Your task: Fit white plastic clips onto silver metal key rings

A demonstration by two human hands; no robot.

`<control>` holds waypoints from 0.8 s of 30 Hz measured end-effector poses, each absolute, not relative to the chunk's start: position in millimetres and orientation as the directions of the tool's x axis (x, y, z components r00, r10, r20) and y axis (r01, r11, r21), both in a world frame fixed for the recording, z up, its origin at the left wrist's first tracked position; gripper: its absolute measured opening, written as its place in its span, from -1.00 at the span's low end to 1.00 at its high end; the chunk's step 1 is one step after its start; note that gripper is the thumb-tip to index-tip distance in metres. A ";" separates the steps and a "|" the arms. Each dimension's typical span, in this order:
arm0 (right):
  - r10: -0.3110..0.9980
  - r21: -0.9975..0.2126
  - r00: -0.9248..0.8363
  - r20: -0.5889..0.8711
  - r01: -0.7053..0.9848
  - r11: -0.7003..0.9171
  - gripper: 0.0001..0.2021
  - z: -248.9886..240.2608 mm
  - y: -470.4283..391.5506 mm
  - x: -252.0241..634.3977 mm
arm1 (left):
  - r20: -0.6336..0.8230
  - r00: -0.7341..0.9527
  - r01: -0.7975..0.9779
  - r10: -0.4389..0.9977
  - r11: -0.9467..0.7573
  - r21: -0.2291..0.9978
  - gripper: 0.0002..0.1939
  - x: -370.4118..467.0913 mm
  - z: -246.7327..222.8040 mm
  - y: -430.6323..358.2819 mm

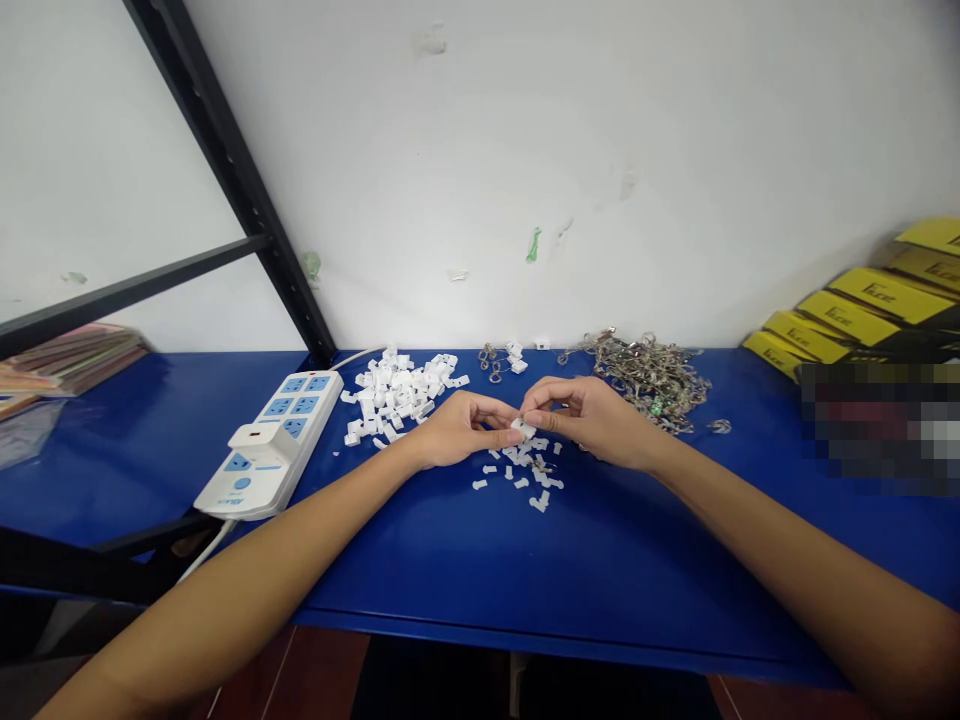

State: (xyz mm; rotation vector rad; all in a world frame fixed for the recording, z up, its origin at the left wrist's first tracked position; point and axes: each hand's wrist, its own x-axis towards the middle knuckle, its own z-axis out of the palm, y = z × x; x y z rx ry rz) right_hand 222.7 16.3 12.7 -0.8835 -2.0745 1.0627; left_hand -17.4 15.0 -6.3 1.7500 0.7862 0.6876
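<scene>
Between my two hands is a small white plastic piece (523, 429). My left hand (463, 428) pinches its left side between thumb and fingers. The fingertips of my right hand (583, 415) are closed at its upper right edge. Just below the hands, small flat white bits (520, 470) lie scattered on the blue table (480, 570). A heap of white plastic pieces (397, 392) sits left of my left hand. Behind my right hand rests a tangled pile of metal clips or chains (652, 375). A few white pieces with metal parts (515, 357) lie near the wall.
A white power strip (300, 440) with a plugged-in adapter (262, 443) is at the left, beside a black metal frame (247, 190). Stacked papers (82, 362) lie at the far left. Yellow boxes (847, 318) are stacked at the right, near a blurred dark area.
</scene>
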 end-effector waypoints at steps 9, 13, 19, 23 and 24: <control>0.738 -0.837 -0.646 0.195 0.283 0.469 -0.66 14.4 18.2 226.2 | 0.074 0.623 0.179 0.778 -0.234 0.956 -0.59 -16.9 -3.9 14.2; 0.737 -0.842 -0.656 0.161 0.297 0.449 -0.67 17.5 16.7 226.0 | 0.073 0.622 0.167 0.780 -0.223 0.960 -0.61 -17.2 -5.4 14.3; 0.730 -0.821 -0.664 0.159 0.322 0.472 -0.66 19.9 13.9 225.1 | 0.090 0.667 0.171 0.739 -0.269 0.948 -0.67 -19.3 -4.4 15.4; 0.729 -0.823 -0.668 0.148 0.325 0.466 -0.64 21.0 12.6 224.4 | 0.083 0.695 0.213 0.714 -0.315 0.925 -0.63 -20.5 -0.4 15.3; 0.729 -0.827 -0.671 0.140 0.325 0.458 -0.64 21.2 12.4 224.4 | 0.084 0.698 0.217 0.711 -0.321 0.922 -0.63 -20.7 0.3 15.2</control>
